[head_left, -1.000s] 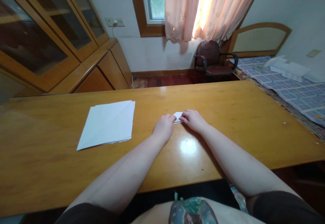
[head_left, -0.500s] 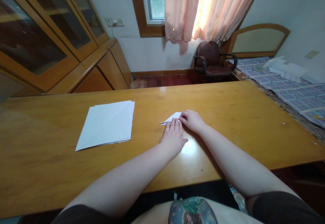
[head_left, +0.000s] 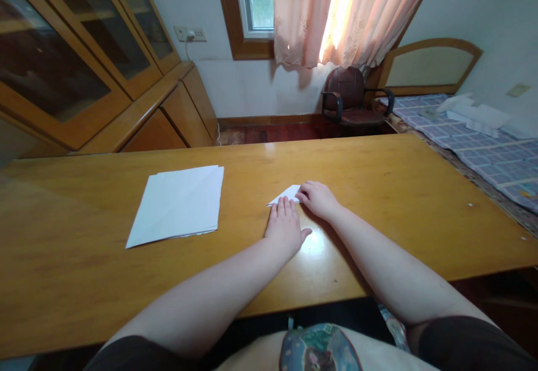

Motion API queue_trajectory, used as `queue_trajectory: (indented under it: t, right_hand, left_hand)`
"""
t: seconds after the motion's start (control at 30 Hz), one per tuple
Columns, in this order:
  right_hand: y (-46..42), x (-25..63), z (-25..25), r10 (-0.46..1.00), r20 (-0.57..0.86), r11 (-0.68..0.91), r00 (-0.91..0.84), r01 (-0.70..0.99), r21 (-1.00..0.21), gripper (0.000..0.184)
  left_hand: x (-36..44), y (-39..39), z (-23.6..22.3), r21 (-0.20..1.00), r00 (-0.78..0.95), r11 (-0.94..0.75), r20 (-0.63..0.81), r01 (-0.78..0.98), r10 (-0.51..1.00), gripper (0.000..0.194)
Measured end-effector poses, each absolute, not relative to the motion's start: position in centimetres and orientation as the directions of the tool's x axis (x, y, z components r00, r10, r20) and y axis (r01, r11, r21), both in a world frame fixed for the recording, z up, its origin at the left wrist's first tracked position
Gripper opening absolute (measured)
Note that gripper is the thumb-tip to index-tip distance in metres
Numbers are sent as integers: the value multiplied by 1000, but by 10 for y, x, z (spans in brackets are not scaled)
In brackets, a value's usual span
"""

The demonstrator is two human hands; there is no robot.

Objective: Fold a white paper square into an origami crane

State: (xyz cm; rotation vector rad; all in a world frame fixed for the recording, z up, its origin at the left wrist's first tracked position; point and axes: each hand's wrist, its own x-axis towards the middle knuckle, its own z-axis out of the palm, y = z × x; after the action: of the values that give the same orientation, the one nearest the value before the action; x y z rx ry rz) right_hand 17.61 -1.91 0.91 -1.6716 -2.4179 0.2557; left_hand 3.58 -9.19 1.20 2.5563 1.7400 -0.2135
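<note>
A small piece of folded white paper (head_left: 287, 193) lies on the wooden table (head_left: 235, 270), its pointed end toward the left. My left hand (head_left: 286, 226) rests flat with fingers stretched out, the fingertips pressing on the paper's near edge and the thumb apart to the right. At the paper's right end, my right hand (head_left: 318, 199) has its fingers curled and pinches that end against the table. Part of the paper is hidden under the fingers of both hands.
A stack of white paper sheets (head_left: 176, 205) lies on the table to the left. Behind the table stand a brown armchair (head_left: 347, 99) and a wooden cabinet (head_left: 168, 113). On the right is a bed (head_left: 471, 141) with a checked cover.
The paper's near flap, which stood slightly apart at the left tip, now lies flatter. My left fingertips have slid a little toward me and left; my right hand stays in place.
</note>
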Motion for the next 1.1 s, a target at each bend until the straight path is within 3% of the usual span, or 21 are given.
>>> queue_trajectory:
  t: [0.4, 0.47, 0.6, 0.87, 1.1]
  right_hand:
    - [-20, 175, 9, 939, 52, 342, -340, 907, -246, 28]
    - [-20, 174, 10, 940, 38, 336, -338, 907, -253, 27]
    - [-20, 174, 12, 940, 23, 333, -339, 904, -269, 27]
    - [-21, 177, 11, 933, 43, 355, -357, 896, -266, 28]
    - [-22, 176, 12, 934, 44, 353, -354, 899, -261, 28]
  left_hand:
    - [33, -95, 16, -20, 207, -212, -140, 977, 968, 91]
    - [28, -93, 24, -24, 205, -209, -121, 978, 971, 81]
    - [9, -76, 41, -20, 239, -243, -115, 970, 964, 30]
    - [-20, -48, 45, -15, 387, -391, -108, 920, 916, 28]
    - [-22, -45, 44, 71, 385, -379, -132, 923, 913, 21]
